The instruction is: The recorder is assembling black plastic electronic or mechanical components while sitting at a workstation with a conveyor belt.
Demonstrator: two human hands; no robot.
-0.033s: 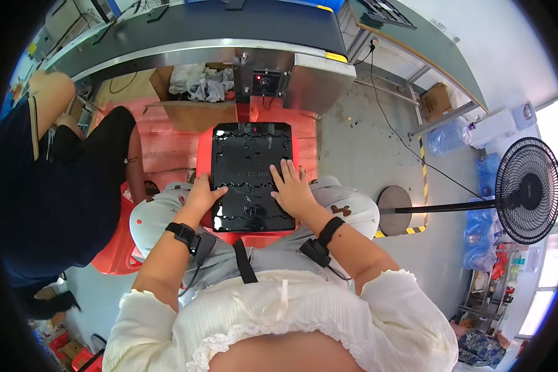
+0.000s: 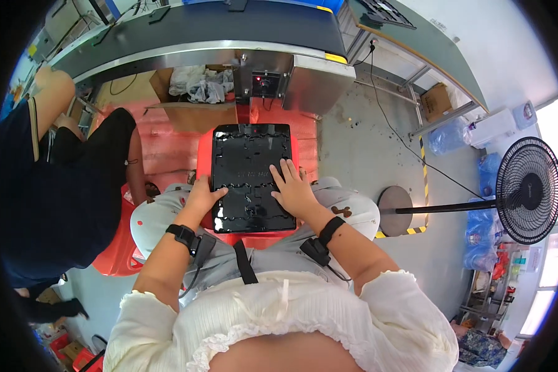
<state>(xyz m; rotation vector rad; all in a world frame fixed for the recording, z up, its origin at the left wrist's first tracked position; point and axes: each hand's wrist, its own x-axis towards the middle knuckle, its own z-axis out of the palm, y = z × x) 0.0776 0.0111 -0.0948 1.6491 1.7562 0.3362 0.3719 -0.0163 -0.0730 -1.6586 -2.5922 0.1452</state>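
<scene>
A glossy black plastic tray (image 2: 252,158) with moulded recesses rests flat on a red stool (image 2: 206,155) between my knees. Several thin layers may be stacked there; I cannot tell. My left hand (image 2: 198,197) grips the tray's left edge, its thumb over the top and its fingers down along the side, partly hidden. On the right part of the tray lies my right hand (image 2: 292,189), fingers spread across the top surface and palm near the right edge. Both wrists wear black bands with small devices.
Ahead runs a dark conveyor belt (image 2: 198,28) with a metal control box (image 2: 319,80). Beneath it stands an open cardboard box (image 2: 198,116) holding plastic bags. A seated person (image 2: 62,186) is close on my left. A black fan (image 2: 528,190) stands right, and a cable crosses the floor.
The tray has shifted very slightly toward me under my hands. Dark flat pieces on the conveyor have moved a little to the right. A dark-clad limb at lower left has moved.
</scene>
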